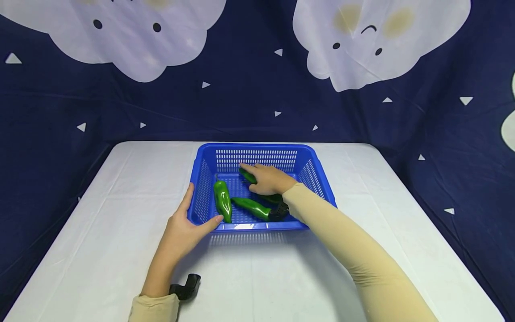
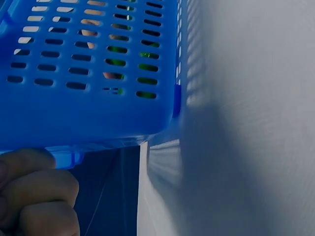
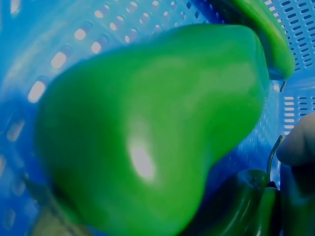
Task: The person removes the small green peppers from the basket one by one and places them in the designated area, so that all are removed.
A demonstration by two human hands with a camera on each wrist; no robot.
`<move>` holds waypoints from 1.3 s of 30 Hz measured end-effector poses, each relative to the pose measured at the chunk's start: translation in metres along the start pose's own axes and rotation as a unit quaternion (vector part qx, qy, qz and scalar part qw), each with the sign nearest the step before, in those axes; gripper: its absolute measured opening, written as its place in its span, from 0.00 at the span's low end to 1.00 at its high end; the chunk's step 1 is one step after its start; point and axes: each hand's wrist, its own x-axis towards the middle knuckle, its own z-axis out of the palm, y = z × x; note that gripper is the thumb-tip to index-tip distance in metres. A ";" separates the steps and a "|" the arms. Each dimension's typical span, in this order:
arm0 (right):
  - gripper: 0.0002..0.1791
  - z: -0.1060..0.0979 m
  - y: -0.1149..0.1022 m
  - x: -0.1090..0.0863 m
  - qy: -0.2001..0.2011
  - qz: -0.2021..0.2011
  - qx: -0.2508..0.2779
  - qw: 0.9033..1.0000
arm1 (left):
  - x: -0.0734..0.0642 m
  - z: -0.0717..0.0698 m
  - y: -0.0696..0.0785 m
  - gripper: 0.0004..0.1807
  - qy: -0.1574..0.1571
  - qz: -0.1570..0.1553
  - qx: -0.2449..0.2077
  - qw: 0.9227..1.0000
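Observation:
A blue perforated plastic basket (image 1: 201,176) holds several glossy green peppers. My left hand (image 1: 187,230) grips its near left corner, thumb over the front rim and fingers along the left wall. Inside the basket, my right hand (image 1: 271,179) reaches down over a green pepper (image 1: 247,175), index finger and thumb spread; the hand partly hides that pepper. One long pepper (image 1: 223,201) lies at the left, another (image 1: 251,206) near the front. A further pepper (image 1: 273,198) shows under my right wrist. In the right wrist view, a large green pepper (image 3: 147,128) fills the middle.
The basket stands on a white-covered table (image 1: 137,192) toward its back edge. A dark blue curtain (image 1: 241,103) with clouds hangs behind. Black wrist-worn devices (image 1: 187,287) show at both wrists; the right one overlaps the front pepper's end.

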 end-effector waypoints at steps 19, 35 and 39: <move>0.42 -0.001 0.000 0.001 0.000 -0.007 0.005 1.000 | -0.002 -0.006 -0.005 0.73 -0.036 0.000 0.008 0.999; 0.41 -0.006 0.000 -0.001 0.005 -0.036 0.020 0.999 | -0.002 -0.006 -0.004 0.72 -0.035 0.006 0.018 0.999; 0.41 -0.010 -0.001 -0.005 0.018 -0.053 0.027 0.998 | -0.002 -0.006 -0.005 0.72 -0.035 0.005 0.021 0.999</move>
